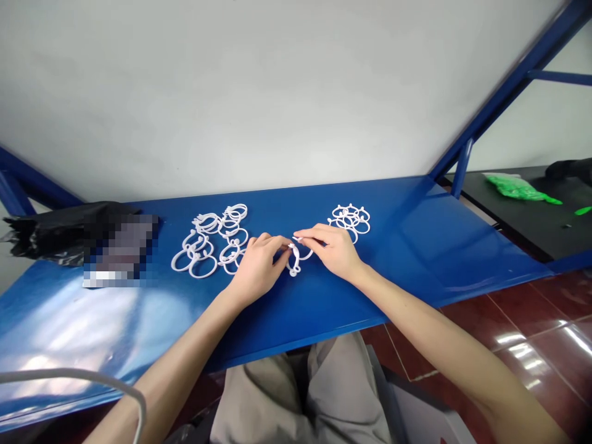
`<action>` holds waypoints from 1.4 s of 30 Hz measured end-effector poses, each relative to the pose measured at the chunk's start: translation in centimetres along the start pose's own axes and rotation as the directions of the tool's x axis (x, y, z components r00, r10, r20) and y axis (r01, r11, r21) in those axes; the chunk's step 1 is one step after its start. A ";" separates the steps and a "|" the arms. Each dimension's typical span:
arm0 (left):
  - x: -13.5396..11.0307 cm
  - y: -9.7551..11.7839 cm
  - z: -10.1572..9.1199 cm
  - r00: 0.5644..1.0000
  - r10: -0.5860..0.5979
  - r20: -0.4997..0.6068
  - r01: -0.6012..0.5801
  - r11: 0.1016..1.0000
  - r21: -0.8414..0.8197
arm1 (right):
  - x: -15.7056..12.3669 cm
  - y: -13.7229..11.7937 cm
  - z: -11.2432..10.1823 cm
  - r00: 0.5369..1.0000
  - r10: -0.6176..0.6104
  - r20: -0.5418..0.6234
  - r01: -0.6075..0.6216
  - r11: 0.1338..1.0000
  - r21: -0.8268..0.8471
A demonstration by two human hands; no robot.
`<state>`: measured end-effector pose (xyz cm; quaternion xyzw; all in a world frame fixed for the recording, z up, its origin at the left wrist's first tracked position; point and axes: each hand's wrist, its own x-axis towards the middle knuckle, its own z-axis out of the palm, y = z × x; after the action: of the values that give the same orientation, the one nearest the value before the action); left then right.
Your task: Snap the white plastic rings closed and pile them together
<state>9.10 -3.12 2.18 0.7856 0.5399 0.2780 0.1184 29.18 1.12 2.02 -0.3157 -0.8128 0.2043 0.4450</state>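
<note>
Over the middle of the blue table, my left hand [263, 264] pinches a white plastic ring [295, 259] with a small loop at its lower end. My right hand [333, 248] is closed close beside it, thumb and fingertips on a second white ring [306, 251], which is partly hidden by the fingers. The two rings are close together; whether they are joined I cannot tell. Left of my left hand lies a loose group of several white rings [202, 266], some overlapping. Just beyond my right hand is a smaller cluster of white rings [350, 217].
The blue tabletop [398, 246] meets a pale wall [277, 92]. A black plastic bag [60, 228] and a blurred-out flat object [123, 250] lie at the left. A white cable [69, 374] crosses the lower left. On a black table at right sits a green bag [518, 187].
</note>
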 end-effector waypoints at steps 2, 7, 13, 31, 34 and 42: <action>0.1 -0.2 -0.1 0.999 0.008 -0.038 -0.008 1.000 0.004 | 0.0 0.6 -0.1 0.999 -0.041 -0.010 0.040 0.997 -0.059; 0.1 -0.7 -0.2 0.994 -0.010 -0.111 0.017 0.997 0.069 | -0.2 1.6 -0.3 0.998 -0.061 0.034 0.067 0.976 -0.206; 0.1 -1.3 -0.3 0.991 -0.089 -0.096 0.105 0.979 0.175 | -0.4 1.1 -0.4 0.987 -0.066 0.145 0.094 0.977 -0.193; -0.6 0.2 0.1 0.969 -0.197 -0.150 0.143 0.939 -0.312 | -1.0 -1.2 1.0 0.997 -0.025 0.070 0.020 0.997 0.074; -0.5 0.2 0.0 0.976 -0.159 -0.149 0.105 0.943 -0.316 | -1.1 -1.3 1.2 0.995 -0.061 0.081 0.057 0.997 0.044; 0.5 -0.9 -1.0 0.987 -0.035 -0.159 0.042 0.998 0.041 | 0.9 1.9 -1.4 0.989 0.040 -0.145 -0.081 0.953 -0.293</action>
<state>7.92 -2.44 2.72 0.7529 0.5687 0.3251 0.0632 30.65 3.17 2.08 -0.4172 -0.7917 0.0708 0.4407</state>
